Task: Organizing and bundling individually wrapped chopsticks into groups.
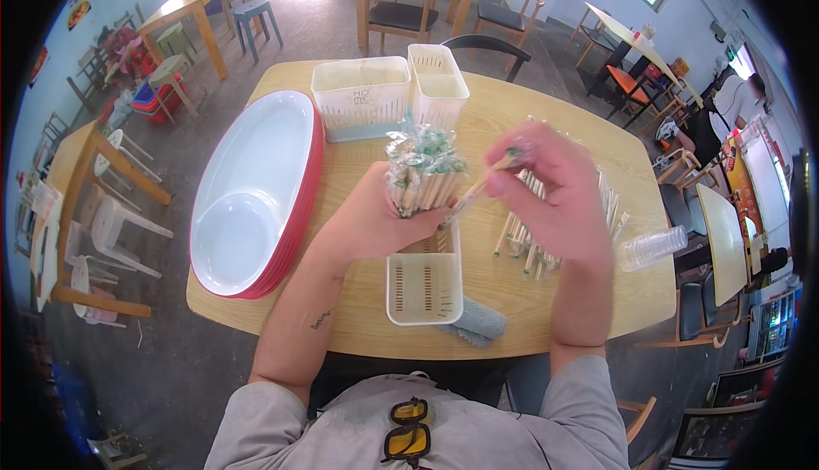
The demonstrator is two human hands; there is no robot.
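Note:
My left hand point(384, 227) grips a thick upright bundle of plastic-wrapped chopsticks point(425, 169), their green-marked wrapper ends on top. Between the thumb and fingers of my right hand point(550, 195) is a wrapped pair of chopsticks point(477, 192), tilted, its lower end close to my left thumb. More wrapped chopsticks point(528, 252) lie loose on the table, partly hidden under my right hand. Below the bundle stands a white slotted plastic basket point(424, 321) with a divider; its near compartment shows bare, while my left hand covers part of the far one.
Stacked red-and-white oval plates point(256, 150) fill the table's left side. Two white slotted baskets point(361, 96) point(438, 83) stand at the back. A grey cloth point(477, 321) lies by the near basket. Clear plastic cups point(652, 248) lie nested at the right. A person point(736, 102) is far right.

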